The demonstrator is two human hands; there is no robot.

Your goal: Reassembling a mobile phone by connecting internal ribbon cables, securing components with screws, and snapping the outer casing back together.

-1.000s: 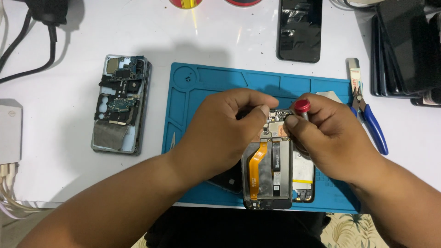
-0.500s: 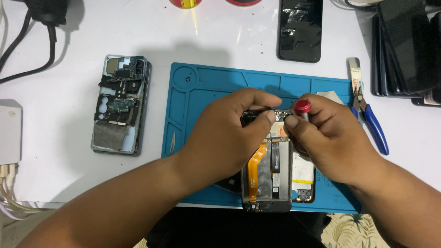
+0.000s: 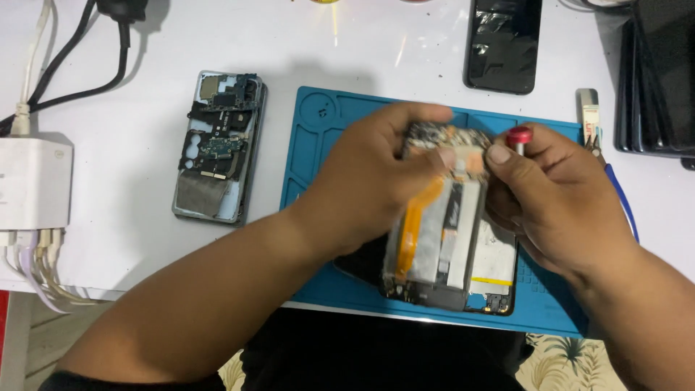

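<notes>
white table (image 3: 145,253), floral floor (image 3: 557,362)

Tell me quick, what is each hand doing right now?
Left hand: closed on the opened phone, gripping its top.
Right hand: closed on a red-capped screwdriver.

A blue mat (image 3: 318,181) is lying on the white desk (image 3: 130,145), an orange ribbon cable (image 3: 413,232) is crossing the opened phone (image 3: 434,246) — silver and black inside — and a red-capped screwdriver (image 3: 518,136) is showing beside a white charger (image 3: 32,181).
</notes>
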